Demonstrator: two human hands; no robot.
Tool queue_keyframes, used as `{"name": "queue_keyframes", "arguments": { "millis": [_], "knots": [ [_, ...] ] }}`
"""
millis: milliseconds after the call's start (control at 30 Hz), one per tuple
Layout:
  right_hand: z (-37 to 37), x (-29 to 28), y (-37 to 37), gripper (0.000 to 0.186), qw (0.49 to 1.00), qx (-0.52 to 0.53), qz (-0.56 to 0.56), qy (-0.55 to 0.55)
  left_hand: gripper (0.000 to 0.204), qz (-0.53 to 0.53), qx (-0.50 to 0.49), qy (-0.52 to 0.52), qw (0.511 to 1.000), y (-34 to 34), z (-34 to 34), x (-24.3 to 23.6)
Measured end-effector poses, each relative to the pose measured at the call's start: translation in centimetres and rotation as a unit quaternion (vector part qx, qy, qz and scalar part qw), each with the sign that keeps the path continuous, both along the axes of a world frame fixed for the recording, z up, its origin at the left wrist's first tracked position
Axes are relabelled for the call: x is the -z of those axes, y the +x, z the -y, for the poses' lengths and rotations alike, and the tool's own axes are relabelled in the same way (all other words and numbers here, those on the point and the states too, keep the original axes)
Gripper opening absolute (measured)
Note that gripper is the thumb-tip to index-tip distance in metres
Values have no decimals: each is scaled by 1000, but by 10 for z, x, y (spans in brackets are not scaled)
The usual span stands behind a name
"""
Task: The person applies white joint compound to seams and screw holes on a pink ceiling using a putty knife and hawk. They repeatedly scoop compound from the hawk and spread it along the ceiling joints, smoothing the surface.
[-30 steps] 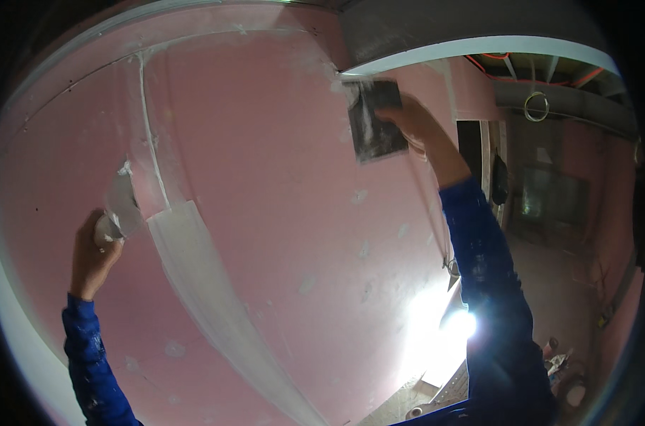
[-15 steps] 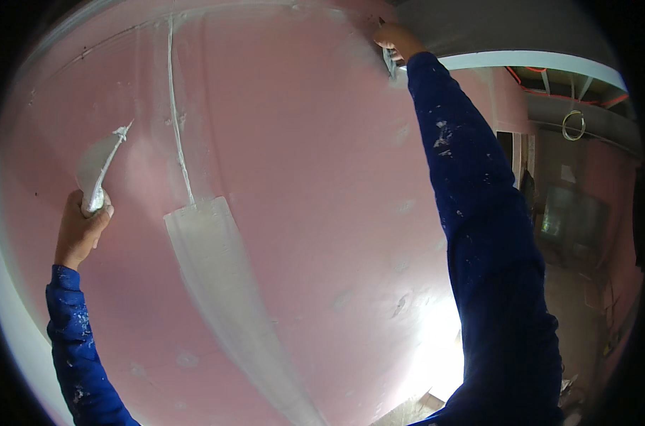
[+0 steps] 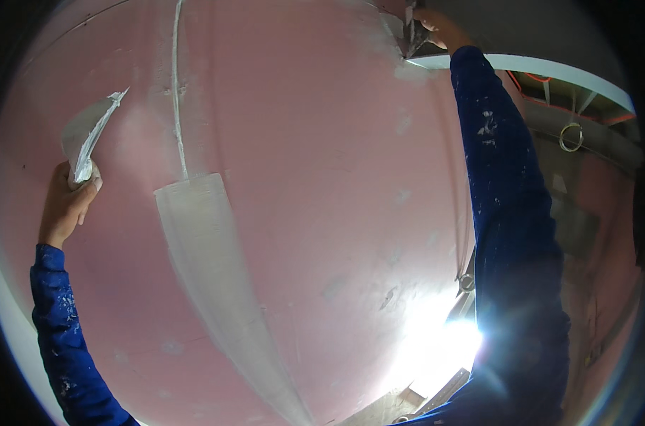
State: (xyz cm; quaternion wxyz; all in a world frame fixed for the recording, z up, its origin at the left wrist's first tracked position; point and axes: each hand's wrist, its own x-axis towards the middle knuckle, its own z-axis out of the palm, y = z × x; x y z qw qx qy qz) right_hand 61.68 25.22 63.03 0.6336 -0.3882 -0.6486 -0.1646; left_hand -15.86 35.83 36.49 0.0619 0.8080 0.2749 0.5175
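Raised at the left, my left hand [image 3: 65, 206] is closed round a wide putty knife [image 3: 95, 135] whose blade edge is loaded with white joint compound. The blade points up and appears apart from the pink drywall [image 3: 322, 163] behind it. High on the right, my right hand [image 3: 439, 30] grips a second putty knife [image 3: 412, 41], partly hidden by the fingers and shadow. It is at the corner where the drywall meets a dark grey surface [image 3: 542, 28], above the end of a white edge strip [image 3: 549, 66]. Whether its blade touches there I cannot tell.
A compound-filled seam [image 3: 175, 85] runs down the drywall into a broad pale coated band [image 3: 212, 263]. Several small patched spots dot the board. Low on the right a bright lamp [image 3: 461, 342] glares. A yellowish cable coil [image 3: 571, 137] hangs beyond my right arm.
My right hand has moved up and to the right with its putty knife, against the corner. My left hand with the loaded knife is a little higher and farther left. The lamp has come into view.
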Motion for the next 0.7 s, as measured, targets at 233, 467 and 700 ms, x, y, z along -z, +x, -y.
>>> {"name": "queue_keyframes", "arguments": {
  "millis": [233, 467, 700],
  "knots": [
    [-37, -12, -10, 26, 937, 331, 106, -15, 21, 30, -8, 29, 999, 3, -1, 6],
    [-8, 24, -116, 28, 885, 433, 172, -1, 23, -33, -23, 49, 998, -18, -18, 2],
    [11, 27, -120, 30, 869, 454, 198, 3, 29, 7, -42, 53, 998, -19, -25, 5]
  ]
}}
